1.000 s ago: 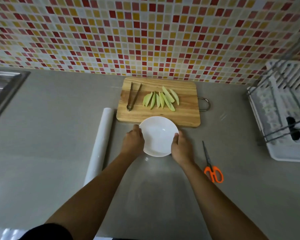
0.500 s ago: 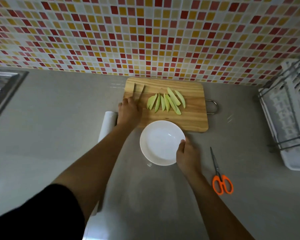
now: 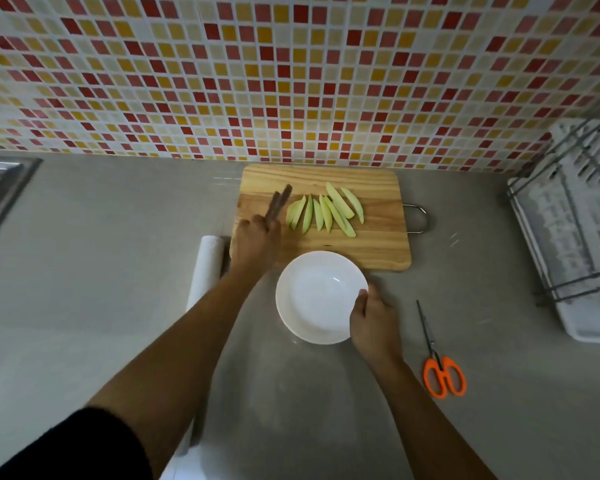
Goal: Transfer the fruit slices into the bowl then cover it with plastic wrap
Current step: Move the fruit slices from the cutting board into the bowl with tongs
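Metal tongs (image 3: 279, 201) gripped in my left hand (image 3: 257, 237), right hand (image 3: 374, 320) pinching the bowl (image 3: 317, 296) rim; slippery fruit slices (image 3: 324, 213) could drop onto the bench (image 3: 118, 271).

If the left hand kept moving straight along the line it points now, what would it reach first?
The left hand, holding the tongs, points up and slightly right across the cutting board. It probably passes left of the fruit slices toward the tiled wall; depth is unclear.
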Available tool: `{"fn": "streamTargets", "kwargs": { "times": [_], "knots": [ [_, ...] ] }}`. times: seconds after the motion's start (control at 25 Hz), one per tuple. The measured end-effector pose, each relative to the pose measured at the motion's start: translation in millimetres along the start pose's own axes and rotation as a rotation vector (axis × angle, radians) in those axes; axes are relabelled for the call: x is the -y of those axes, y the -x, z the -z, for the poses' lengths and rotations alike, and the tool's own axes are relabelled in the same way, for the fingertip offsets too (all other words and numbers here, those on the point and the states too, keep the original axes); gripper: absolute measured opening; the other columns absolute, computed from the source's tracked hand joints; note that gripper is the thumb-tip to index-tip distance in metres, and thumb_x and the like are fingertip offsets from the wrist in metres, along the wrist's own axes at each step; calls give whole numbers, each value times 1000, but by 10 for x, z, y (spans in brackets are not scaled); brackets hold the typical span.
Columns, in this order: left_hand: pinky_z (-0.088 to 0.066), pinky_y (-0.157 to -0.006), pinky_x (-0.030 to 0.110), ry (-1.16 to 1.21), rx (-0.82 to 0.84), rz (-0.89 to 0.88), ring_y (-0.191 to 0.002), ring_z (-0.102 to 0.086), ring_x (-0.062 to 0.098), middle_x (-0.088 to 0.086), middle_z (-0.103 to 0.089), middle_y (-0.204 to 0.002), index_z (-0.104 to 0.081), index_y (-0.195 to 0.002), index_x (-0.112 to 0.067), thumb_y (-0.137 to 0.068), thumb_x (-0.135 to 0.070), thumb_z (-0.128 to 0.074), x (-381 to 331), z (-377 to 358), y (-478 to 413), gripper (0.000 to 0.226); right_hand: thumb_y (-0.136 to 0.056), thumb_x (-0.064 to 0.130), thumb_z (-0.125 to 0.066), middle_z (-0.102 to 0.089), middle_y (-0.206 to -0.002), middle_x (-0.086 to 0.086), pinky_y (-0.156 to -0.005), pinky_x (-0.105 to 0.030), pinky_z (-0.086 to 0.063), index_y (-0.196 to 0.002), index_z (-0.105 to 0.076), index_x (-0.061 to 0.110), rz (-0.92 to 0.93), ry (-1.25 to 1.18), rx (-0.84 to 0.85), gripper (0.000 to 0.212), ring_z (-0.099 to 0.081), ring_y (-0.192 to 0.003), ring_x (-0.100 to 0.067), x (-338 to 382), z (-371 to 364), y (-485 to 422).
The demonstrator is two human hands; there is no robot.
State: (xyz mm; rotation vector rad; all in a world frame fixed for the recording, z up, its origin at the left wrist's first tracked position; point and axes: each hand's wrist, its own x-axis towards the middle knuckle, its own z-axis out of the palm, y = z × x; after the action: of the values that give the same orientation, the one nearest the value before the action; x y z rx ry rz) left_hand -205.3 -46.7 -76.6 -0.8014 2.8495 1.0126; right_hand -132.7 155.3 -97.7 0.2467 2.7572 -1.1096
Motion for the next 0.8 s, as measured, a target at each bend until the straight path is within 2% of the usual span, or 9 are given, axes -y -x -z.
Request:
{"fn": "streamTargets", "kwargs": {
  "times": [0.08, 0.2, 0.44, 0.56, 0.64, 0.8],
  "knots": [
    [-43, -80, 40, -36, -3, -89, -99, -57, 42, 25, -61, -105, -58, -107, 1, -96, -29, -42, 85, -48, 229, 36, -98, 23, -31, -66, -112, -17, -78, -35, -47, -126, -49, 12, -15, -10, 18, 35, -61, -102, -37, -3, 5, -1],
    [-42, -76, 40, -102, 1, -143, -95, -58, 43, 26, -62, -103, -57, -109, 2, -96, -26, -43, 116, -123, 306, 34, -98, 23, -32, -66, -112, -16, -74, -32, -43, -127, -48, 13, -26, -9, 25, 35, -61, -101, -36, -6, 6, -5],
    [-40, -74, 39, -301, 5, -197, -99, -59, 41, 25, -64, -105, -57, -107, 2, -94, -18, -43, 12, -78, 77, 28, -98, 20, -33, -67, -109, -17, -78, -39, -50, -122, -51, 10, -7, -11, 10, 32, -62, -99, -35, 14, 13, 9],
    [-39, -73, 37, -231, 26, -158, -98, -58, 41, 25, -64, -104, -60, -105, 2, -95, -18, -42, -13, -17, 25, 29, -98, 19, -34, -67, -108, -18, -75, -35, -48, -121, -52, 8, -1, -7, 8, 31, -62, -97, -36, 10, 9, -4],
    [-37, -69, 34, -141, -17, -153, -93, -58, 42, 25, -67, -98, -64, -101, 1, -95, -20, -43, -11, 51, 64, 30, -97, 19, -34, -67, -107, -19, -73, -34, -46, -121, -52, 8, 6, 0, 4, 31, -62, -96, -37, 10, 9, -3],
    [-40, -66, 38, -105, -85, -200, -80, -58, 43, 26, -67, -83, -68, -93, 0, -93, -17, -49, 79, 181, 275, 25, -97, 21, -33, -67, -109, -18, -79, -40, -50, -123, -50, 11, 3, 2, 1, 33, -61, -99, -38, 15, 22, 15]
  ]
}}
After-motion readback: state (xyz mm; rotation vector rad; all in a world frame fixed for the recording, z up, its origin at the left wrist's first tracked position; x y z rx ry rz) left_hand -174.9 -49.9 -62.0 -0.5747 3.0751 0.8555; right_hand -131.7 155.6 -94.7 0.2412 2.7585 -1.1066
